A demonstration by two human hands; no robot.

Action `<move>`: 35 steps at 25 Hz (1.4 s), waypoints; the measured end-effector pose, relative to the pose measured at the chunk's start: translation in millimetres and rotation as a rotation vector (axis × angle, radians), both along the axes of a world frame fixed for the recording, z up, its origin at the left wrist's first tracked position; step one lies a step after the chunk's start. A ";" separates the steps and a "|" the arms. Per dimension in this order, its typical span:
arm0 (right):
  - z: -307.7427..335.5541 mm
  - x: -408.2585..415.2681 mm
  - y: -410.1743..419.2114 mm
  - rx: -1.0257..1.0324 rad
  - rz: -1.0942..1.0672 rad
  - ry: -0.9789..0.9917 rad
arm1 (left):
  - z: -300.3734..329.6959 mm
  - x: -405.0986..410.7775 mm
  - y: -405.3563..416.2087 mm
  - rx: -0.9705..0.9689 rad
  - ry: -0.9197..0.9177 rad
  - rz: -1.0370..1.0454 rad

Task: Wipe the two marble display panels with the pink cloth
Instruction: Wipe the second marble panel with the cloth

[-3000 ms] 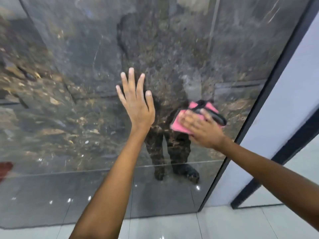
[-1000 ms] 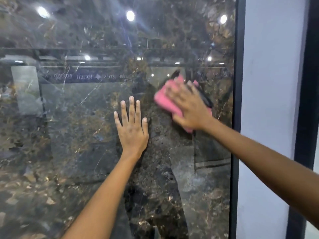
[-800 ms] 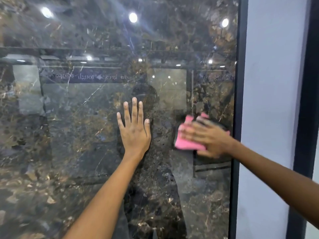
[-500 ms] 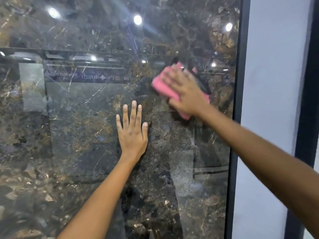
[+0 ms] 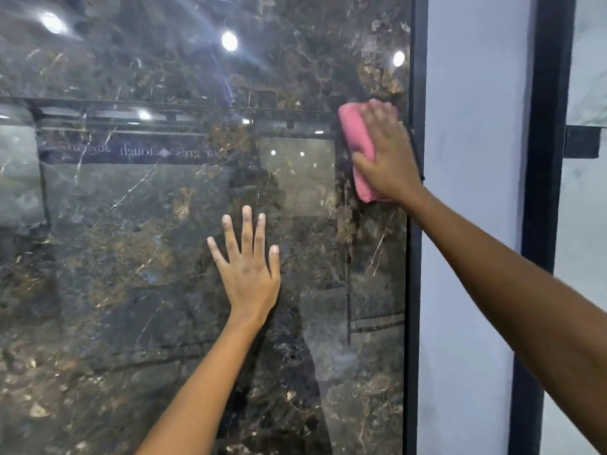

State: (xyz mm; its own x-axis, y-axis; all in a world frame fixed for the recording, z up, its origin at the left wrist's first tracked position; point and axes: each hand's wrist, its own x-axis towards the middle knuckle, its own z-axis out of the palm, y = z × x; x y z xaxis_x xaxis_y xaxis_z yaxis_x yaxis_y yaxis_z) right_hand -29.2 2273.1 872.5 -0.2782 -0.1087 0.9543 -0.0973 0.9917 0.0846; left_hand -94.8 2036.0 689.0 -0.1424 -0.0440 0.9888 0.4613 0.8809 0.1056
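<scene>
A dark, glossy marble panel point(image 5: 138, 257) with brown veins fills the left and middle of the head view. My right hand point(image 5: 386, 156) presses the folded pink cloth point(image 5: 356, 142) flat against the panel near its right edge, fingers pointing up. Lower down, my left hand point(image 5: 248, 267) lies flat on the marble with its fingers spread. Part of the cloth is hidden under my right palm.
A black frame strip point(image 5: 414, 257) borders the panel on the right. Beyond it stand a pale blue-grey wall strip point(image 5: 473, 192), a second black frame point(image 5: 538, 192) and a light marble panel point(image 5: 584, 208). Ceiling lights and a person's reflection show in the dark marble.
My right hand has slid the pink cloth to the right, up against the panel's right edge, after sweeping up and down. My left hand has stayed flat on the marble.
</scene>
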 end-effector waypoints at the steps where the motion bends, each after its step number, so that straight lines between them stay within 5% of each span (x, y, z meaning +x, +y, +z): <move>1: -1.1 -1.3 8.6 -0.114 0.012 0.029 | -2.2 -1.4 -1.8 -0.021 0.019 0.011; 5: -132.3 -6.4 10.9 -0.252 0.001 0.096 | -7.7 2.0 -3.0 -0.038 0.019 -0.013; 9: -328.7 22.4 10.2 0.077 -0.079 -0.119 | -7.3 3.3 -1.7 -0.058 -0.025 0.002; 12: -288.3 20.9 28.9 0.349 -0.115 -0.125 | -10.0 3.2 -0.2 -0.051 -0.040 0.012; 15: -151.9 8.8 8.5 0.010 -0.069 -0.017 | -10.9 3.1 -0.5 -0.051 -0.052 -0.005; 17: -118.8 -2.1 -16.8 -0.078 -0.011 0.055 | -7.8 3.9 -2.1 -0.055 -0.065 -0.020; 19: -170.2 -13.4 -35.9 0.118 0.041 0.013 | -13.7 5.2 -5.6 -0.082 -0.065 -0.042; 23: -372.7 9.9 -31.9 0.686 0.044 -0.308 | -79.5 7.1 -23.7 -0.127 -0.049 -0.073; 25: -385.8 23.4 -15.4 0.840 0.061 -0.315 | -120.6 6.7 -29.6 -0.151 -0.065 -0.066; 27: -332.0 21.3 -7.8 0.700 0.118 -0.150 | -149.4 7.8 -28.9 -0.157 -0.090 -0.069; 31: -217.3 0.5 18.7 -0.101 0.032 0.070 | -185.0 5.0 -25.8 -0.142 -0.092 -0.084; 33: -252.8 -4.7 15.1 -0.209 -0.006 0.066 | -185.9 4.3 -26.0 -0.129 -0.090 -0.085; 35: -341.5 0.6 4.9 -0.071 -0.040 -0.056 | -183.3 5.4 -25.7 -0.130 -0.096 -0.087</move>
